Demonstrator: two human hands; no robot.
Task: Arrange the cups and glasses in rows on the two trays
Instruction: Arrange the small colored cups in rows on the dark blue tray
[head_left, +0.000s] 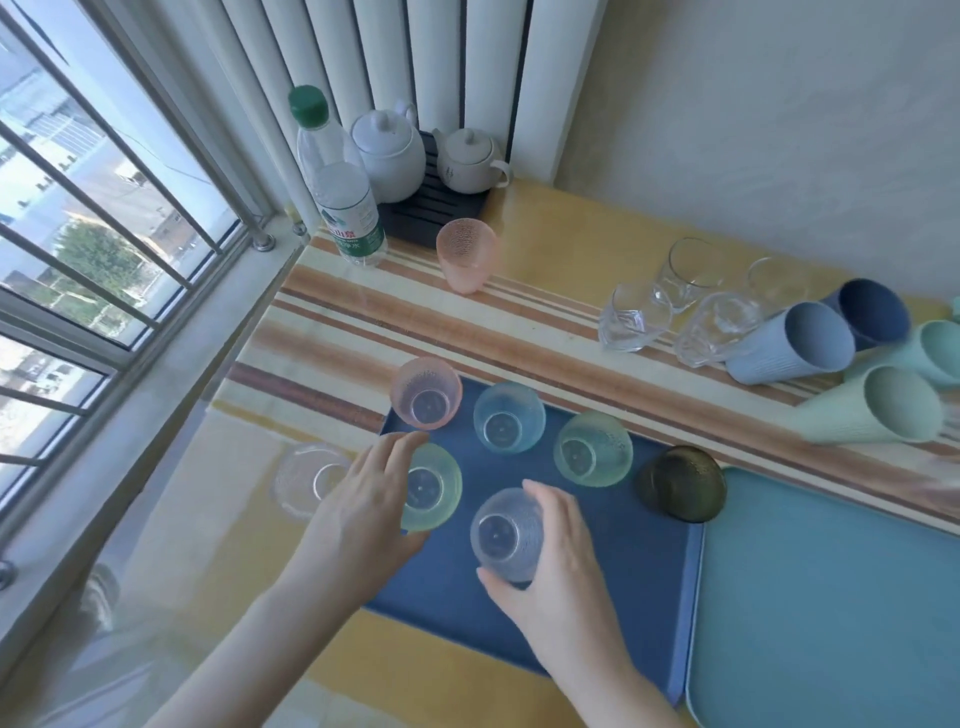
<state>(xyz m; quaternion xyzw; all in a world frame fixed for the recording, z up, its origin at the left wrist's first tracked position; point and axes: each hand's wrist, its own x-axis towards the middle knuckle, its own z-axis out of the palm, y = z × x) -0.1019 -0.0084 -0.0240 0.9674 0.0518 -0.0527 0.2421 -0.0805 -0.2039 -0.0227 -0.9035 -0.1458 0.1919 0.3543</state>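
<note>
Under half done, at a guess. Leaving the light blue tray (831, 597) bare. Filling the dark blue tray (623, 561): five textured glasses (509, 418) in two part-built rows, a dark glass (681, 483) at its corner. Waiting on the worktop (571, 223): at least four ribbed cups (795, 343) lying tipped, four clear glasses (634, 317), two more textured. Wrapping left hand (358, 514) fingers round the yellow-green glass (431, 486), right hand (561, 577) fingers round the lilac glass (506, 535).

This looks like a lived-in room at home, up by a window. The barred window (119, 171) looks out over buildings and trees. A white radiator (467, 52) fills the corner. Two white teapots (389, 156) sit on a black slatted tray (436, 208) beside a water bottle (343, 197). Household cups (795, 343) and glasses (631, 317) crowd the striped yellow counter (545, 249).
</note>
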